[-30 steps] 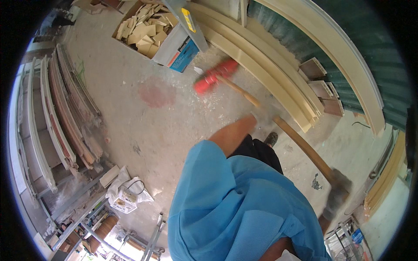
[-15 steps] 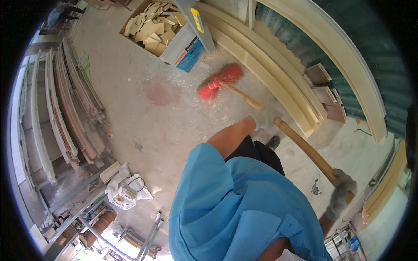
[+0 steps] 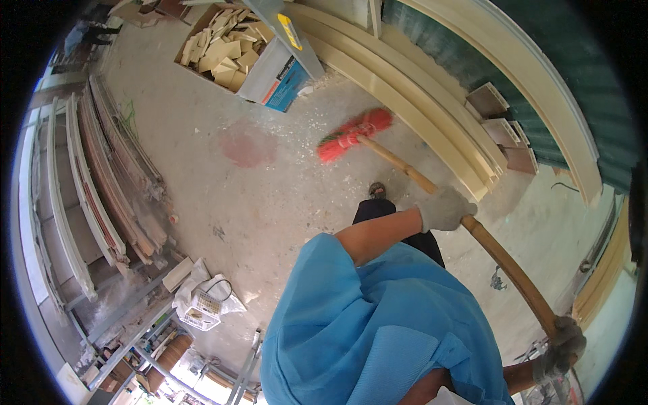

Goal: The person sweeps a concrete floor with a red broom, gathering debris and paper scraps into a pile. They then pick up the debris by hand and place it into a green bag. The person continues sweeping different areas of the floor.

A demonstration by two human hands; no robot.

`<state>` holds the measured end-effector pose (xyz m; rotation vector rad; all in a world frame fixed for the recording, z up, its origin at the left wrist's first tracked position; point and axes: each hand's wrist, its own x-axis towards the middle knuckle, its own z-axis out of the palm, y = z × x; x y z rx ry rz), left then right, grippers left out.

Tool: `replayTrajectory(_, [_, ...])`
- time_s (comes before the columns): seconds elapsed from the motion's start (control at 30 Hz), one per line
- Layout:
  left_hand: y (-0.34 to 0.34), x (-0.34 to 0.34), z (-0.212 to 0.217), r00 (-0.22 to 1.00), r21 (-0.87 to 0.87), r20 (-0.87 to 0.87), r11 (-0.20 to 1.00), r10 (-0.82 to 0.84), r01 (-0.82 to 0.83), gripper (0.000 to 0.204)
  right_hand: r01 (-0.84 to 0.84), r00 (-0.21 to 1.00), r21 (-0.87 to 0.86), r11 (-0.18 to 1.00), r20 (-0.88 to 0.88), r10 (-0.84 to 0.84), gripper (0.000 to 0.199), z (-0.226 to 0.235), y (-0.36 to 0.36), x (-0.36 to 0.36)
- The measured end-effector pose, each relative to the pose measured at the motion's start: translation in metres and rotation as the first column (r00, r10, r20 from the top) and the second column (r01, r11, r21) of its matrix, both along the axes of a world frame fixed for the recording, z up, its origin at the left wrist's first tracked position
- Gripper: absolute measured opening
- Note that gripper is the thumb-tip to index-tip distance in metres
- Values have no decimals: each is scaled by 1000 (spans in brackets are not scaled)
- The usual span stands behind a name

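Observation:
A broom with red bristles (image 3: 354, 136) and a long wooden handle slants across the floor, its head touching the concrete among pale scraps and dust. My left hand (image 3: 445, 208), in a grey glove, is wrapped round the middle of the handle. Farther back, close to the upper end of the handle, my right hand (image 3: 561, 347) grips it in a darker, dirty-looking glove. Between the two hands the bare wooden handle (image 3: 509, 270) runs down to the right.
A box of cut board pieces (image 3: 229, 57) stands at the far side. Long cream panels (image 3: 418, 121) lie along the right wall. Stacked strips (image 3: 101, 182) fill the left side, with a white basket (image 3: 202, 312) nearby. A red stain (image 3: 248, 144) marks the floor.
The broom head has shifted a little right. Both hands have moved right and nearer with the handle, still holding it. One foot now shows ahead of my left forearm.

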<state>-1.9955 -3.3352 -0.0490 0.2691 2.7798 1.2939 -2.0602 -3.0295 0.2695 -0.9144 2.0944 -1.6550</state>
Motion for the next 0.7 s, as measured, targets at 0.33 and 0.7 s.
replayTrajectory(0.33, [-57, 1, -93, 929, 43, 89, 930, 360, -364, 17, 87, 996, 93, 992, -42, -83, 33, -112, -68, 16])
replayTrajectory(0.7, [-54, 54, -81, 925, -170, -22, 910, 379, -377, 32, -36, 978, -111, 993, 199, 58, 38, -115, -73, 20])
